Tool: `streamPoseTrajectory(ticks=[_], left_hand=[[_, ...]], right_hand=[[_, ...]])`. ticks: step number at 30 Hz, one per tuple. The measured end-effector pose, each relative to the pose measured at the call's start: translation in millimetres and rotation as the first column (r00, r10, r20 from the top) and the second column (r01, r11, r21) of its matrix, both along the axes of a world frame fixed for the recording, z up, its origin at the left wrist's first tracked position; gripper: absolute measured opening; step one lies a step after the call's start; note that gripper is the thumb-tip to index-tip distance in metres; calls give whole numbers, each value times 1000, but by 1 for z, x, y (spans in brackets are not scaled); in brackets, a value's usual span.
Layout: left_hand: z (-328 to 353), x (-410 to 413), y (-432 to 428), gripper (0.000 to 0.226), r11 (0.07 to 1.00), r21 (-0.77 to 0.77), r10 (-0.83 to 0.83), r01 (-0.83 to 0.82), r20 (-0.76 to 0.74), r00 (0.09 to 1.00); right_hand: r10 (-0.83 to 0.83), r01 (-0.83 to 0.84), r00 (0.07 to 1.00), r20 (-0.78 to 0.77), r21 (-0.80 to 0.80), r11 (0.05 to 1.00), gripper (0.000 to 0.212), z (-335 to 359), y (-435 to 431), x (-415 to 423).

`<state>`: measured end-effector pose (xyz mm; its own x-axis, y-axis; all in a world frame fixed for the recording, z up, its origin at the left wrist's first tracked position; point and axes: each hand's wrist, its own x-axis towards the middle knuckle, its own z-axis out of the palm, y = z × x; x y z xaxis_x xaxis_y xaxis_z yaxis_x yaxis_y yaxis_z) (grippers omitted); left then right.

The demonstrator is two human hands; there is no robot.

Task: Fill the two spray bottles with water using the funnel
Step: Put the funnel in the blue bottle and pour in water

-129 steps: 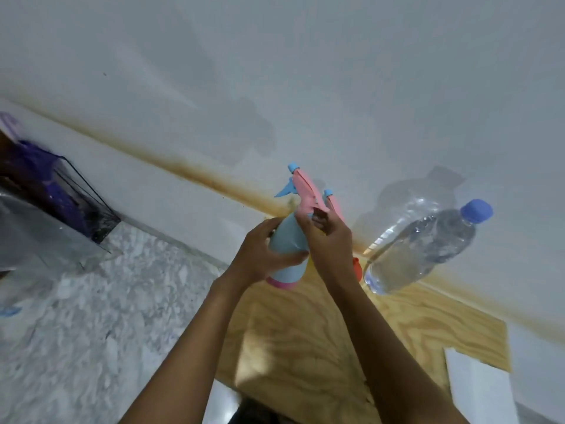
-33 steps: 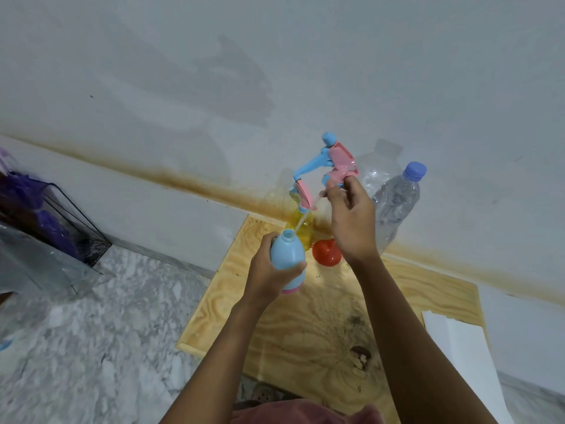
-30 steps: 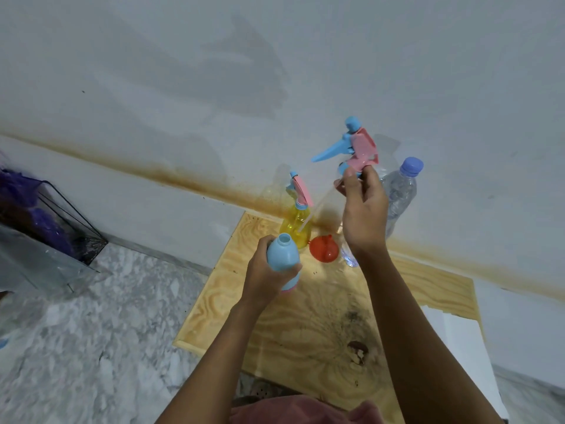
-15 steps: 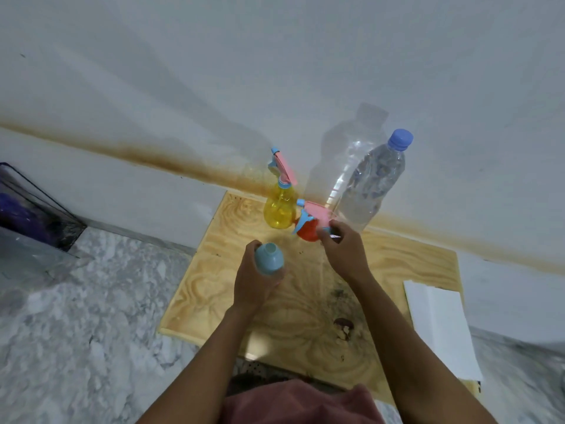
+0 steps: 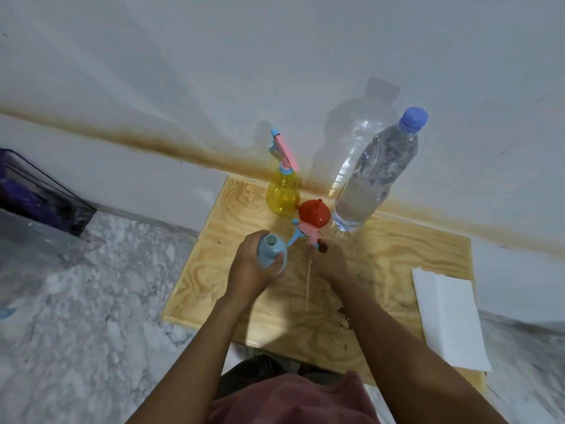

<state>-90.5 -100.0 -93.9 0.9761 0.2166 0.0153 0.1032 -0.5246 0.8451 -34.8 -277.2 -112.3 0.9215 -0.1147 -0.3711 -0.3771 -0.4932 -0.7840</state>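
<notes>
My left hand (image 5: 248,272) grips the light blue spray bottle (image 5: 271,250), upright with its neck open. My right hand (image 5: 328,258) holds the removed pink and blue spray head (image 5: 307,234) low over the wooden board (image 5: 382,264); its thin dip tube (image 5: 308,286) trails toward me. An orange funnel (image 5: 315,213) lies upside down on the board just behind the spray head. The yellow spray bottle (image 5: 282,194), with its pink head on, stands at the board's far edge. A large clear water bottle (image 5: 376,175) with a blue cap stands to its right.
The board lies on a marbled floor (image 5: 91,316) against a stained white wall (image 5: 214,71). A folded white paper (image 5: 448,316) rests on the board's right side. A black wire basket with plastic (image 5: 39,209) sits at the left.
The spray head was unscrewed and lifted out of the blue bottle, then my right hand lowered it to the board beside the funnel. My left hand kept the bottle.
</notes>
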Motion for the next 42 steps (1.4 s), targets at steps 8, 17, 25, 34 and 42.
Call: streamPoseTrajectory(ticks=[8, 17, 25, 34, 42], left_hand=[[8, 3, 5, 54, 998, -56, -25, 20, -91, 995], [13, 1, 17, 46, 988, -135, -88, 71, -124, 988], [11, 9, 19, 53, 988, -130, -104, 85, -143, 984], [12, 17, 22, 44, 982, -154, -132, 105, -181, 975], [15, 17, 22, 41, 976, -198, -137, 96, -203, 970]], right_hand=[[-10, 10, 1000, -3, -65, 998, 19, -13, 3, -4], [-40, 38, 999, -12, -149, 988, 47, -15, -1, -6], [-7, 11, 999, 42, -108, 994, 22, -21, -9, -8], [19, 7, 992, 128, -199, 980, 43, -10, -10, 28], [-86, 91, 992, 94, -51, 995, 55, 6, 13, 77]])
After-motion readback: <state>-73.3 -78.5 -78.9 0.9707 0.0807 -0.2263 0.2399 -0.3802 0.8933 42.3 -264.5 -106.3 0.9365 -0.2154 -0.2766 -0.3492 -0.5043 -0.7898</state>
